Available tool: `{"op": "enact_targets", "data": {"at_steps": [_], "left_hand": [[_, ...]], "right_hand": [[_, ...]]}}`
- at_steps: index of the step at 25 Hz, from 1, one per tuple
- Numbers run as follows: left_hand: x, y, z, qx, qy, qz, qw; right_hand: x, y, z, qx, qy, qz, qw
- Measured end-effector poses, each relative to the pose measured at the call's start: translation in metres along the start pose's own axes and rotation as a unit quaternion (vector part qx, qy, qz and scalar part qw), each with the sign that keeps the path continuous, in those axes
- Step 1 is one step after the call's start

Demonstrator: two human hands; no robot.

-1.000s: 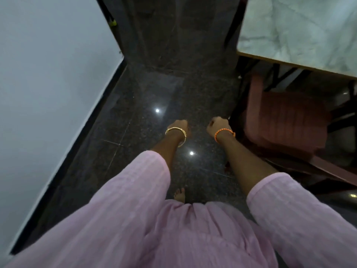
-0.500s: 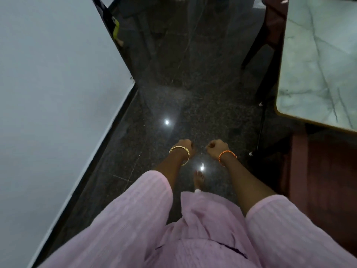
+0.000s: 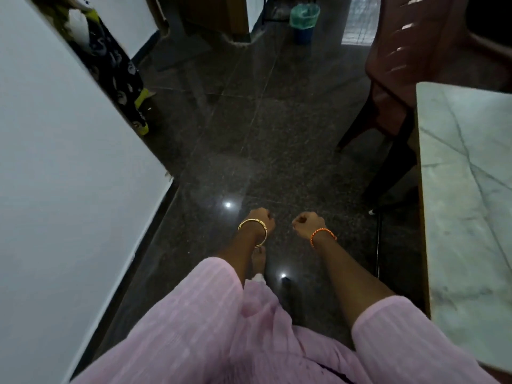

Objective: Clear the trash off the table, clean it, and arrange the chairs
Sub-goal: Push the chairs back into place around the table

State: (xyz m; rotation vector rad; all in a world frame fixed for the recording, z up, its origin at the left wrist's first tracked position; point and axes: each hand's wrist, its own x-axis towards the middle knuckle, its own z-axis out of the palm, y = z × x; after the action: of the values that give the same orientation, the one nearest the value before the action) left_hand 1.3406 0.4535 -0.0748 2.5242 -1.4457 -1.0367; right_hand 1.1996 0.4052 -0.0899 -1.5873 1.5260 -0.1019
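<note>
The marble-topped table runs along the right edge of the head view. A dark red plastic chair stands at its far end. My left hand, with a gold bangle on the wrist, hangs fisted over the dark floor. My right hand, with an orange thread on the wrist, is fisted beside it. Both fists are curled away from the camera, so I cannot see whether they hold anything. Far ahead stands a blue bin with a green liner.
A white wall lines the left side, ending at a corner. Behind that corner hangs a black and yellow patterned cloth. The polished dark granite floor stretches ahead towards a doorway. My bare foot shows below my left hand.
I have walked forward along the table. The red chair tucked under it has dropped out of view, and the far chair, the bin and the doorway have come into view. Both hands stay fisted.
</note>
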Motion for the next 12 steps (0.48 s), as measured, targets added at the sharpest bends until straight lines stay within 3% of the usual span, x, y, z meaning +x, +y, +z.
{"op": "enact_targets", "data": {"at_steps": [6, 12], "left_hand": [[0.173, 0.049, -0.107, 0.036, -0.02, 0.039, 0.998], [0.326, 0.104, -0.17, 0.065, -0.046, 0.065, 0.995]], "right_hand": [[0.163, -0.101, -0.035, 0.062, 0.011, 0.041, 0.997], [0.308, -0.164, -0.083, 0.105, 0.042, 0.074, 0.991]]}}
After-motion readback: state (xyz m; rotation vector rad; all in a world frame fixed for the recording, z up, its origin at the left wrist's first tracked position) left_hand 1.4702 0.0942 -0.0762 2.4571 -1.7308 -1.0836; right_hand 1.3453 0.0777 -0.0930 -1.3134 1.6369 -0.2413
